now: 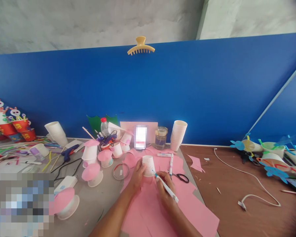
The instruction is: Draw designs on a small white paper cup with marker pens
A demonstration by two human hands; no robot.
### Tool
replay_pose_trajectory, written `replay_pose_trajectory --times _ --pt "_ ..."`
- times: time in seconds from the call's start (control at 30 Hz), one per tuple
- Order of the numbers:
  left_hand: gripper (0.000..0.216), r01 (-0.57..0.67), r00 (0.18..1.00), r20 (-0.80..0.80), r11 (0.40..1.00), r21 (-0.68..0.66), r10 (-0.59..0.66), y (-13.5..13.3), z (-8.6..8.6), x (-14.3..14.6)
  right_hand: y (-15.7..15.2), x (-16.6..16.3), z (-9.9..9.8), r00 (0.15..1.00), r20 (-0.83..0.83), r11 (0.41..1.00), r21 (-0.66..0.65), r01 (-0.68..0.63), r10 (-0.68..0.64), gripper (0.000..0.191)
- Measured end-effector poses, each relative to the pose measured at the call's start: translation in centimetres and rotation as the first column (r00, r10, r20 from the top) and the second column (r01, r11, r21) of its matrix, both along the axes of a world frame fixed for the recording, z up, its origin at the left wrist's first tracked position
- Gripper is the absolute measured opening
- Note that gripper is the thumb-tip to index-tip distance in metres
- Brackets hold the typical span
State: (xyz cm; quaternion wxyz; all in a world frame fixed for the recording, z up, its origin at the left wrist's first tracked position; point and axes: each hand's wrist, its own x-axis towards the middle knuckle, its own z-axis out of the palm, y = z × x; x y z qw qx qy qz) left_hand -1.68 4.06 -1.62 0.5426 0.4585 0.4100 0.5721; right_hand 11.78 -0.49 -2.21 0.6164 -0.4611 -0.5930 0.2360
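Observation:
My left hand (138, 171) grips a white paper cup (148, 165) by its left side, its wide rim facing down. In my right hand (166, 184) is a white marker pen (168, 189) with a blue tip end, which points at the cup's lower right side. A small blue mark seems to show on the cup near the tip. Beneath both hands lie sheets of pink paper (148, 210). Scissors with black handles (181, 178) rest just right of my right hand, beside another marker (171, 164) lying on the paper.
Several paper cups with pink paper discs (91, 171) stand on the left. A hot glue gun (70, 153) with its cable lies behind them. At the back are a propped phone (140, 137), a glass jar (161, 138) and a cup stack (178, 135). A white cable (246, 169) crosses the brown tabletop.

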Motion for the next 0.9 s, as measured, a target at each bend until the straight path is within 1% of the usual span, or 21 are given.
replay_pose_trajectory --times 0.07,0.23,0.33,0.63,0.77,0.9 --pt "0.046 -0.003 1.000 0.004 1.000 -0.003 0.003 -0.03 0.01 -0.01 -0.17 -0.09 0.02 1.000 0.029 0.999 0.044 -0.009 0.008 0.014" --pt "0.042 0.017 1.000 -0.001 1.000 0.003 -0.017 -0.22 0.20 0.01 -0.46 -0.17 0.49 0.991 0.095 0.984 0.139 -0.109 0.096 0.013" --pt "0.041 0.021 1.000 0.015 1.000 0.006 -0.021 -0.29 0.24 0.10 -0.41 -0.24 0.62 0.986 0.125 0.975 0.181 -0.132 0.110 0.014" --pt "0.042 0.014 1.000 0.011 1.000 -0.001 -0.014 -0.47 0.61 0.15 -0.32 -0.32 0.80 0.979 0.187 0.974 0.199 -0.113 0.075 0.014" --pt "0.035 0.017 1.000 0.006 1.000 -0.008 -0.017 -0.45 0.59 0.15 -0.31 -0.17 0.87 0.976 0.207 0.980 0.168 -0.108 0.072 0.013" --pt "0.034 0.026 1.000 0.008 1.000 -0.014 -0.026 -0.48 0.84 0.23 -0.25 -0.15 0.88 0.976 0.205 0.983 0.148 -0.107 0.076 0.012"
